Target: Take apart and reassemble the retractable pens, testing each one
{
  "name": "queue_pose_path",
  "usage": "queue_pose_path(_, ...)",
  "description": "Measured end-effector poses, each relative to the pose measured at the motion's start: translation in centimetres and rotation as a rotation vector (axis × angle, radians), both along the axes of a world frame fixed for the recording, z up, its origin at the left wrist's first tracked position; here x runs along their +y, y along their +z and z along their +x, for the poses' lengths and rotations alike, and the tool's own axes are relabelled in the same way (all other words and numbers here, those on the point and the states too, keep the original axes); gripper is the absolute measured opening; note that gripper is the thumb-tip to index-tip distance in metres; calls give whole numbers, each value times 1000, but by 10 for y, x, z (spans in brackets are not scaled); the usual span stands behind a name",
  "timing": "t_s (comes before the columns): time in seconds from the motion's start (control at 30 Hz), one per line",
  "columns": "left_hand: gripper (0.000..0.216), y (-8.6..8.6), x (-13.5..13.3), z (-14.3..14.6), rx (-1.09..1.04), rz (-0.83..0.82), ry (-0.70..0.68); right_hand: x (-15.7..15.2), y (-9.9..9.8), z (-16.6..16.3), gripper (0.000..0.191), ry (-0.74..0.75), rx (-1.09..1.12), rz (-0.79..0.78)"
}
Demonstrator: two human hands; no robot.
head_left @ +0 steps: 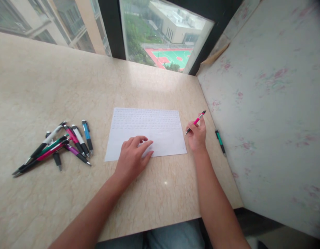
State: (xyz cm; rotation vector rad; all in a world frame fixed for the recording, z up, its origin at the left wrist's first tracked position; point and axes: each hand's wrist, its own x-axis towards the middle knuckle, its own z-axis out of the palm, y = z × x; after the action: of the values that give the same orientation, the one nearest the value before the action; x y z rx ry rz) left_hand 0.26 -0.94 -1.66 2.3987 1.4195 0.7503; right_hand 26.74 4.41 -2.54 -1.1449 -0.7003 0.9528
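A white sheet of paper (165,138) lies on the stone-patterned sill, its upper half covered with rows of small handwriting too fine to read. My left hand (135,152) rests on the sheet's lower left part, fingers loosely bent and apart, holding nothing. Just off the paper's right edge, my right hand (197,135) grips a pink pen (197,120) with black ends. The pen's tip points down and left towards the sheet, close to its right edge.
To the left lies a loose pile of several pens (49,145), with a blue pen (86,133) at its right side. A green pen (220,141) lies along the flowered wall (266,114) on the right. Windows (167,34) border the far edge.
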Motion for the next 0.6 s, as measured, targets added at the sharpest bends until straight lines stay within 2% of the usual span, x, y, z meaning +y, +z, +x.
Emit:
queue_pose_path(0.1, 27, 0, 0, 0, 48, -26, 0, 5, 0, 3, 33, 47, 29, 21)
queue_pose_path(0.13, 26, 0, 1, 0, 60, -33, -1, 7, -1, 4, 30, 63, 28, 21)
queue_pose_path(0.23, 26, -1, 1, 0, 77, -45, -4, 11, -3, 5, 40, 88, 2, 25)
queue_pose_path(0.33, 26, -1, 1, -1, 77, -52, -3, 14, -4, 2, 32, 116, -104, 31)
queue_pose_path(0.47, 26, -1, 0, -1, 80, -54, -2, 12, -3, -4, 35, 152, -418, -37)
queue_pose_path(0.6, 26, -1, 0, -1, 91, -61, 0, 11, -4, -5, 34, 92, -706, -94)
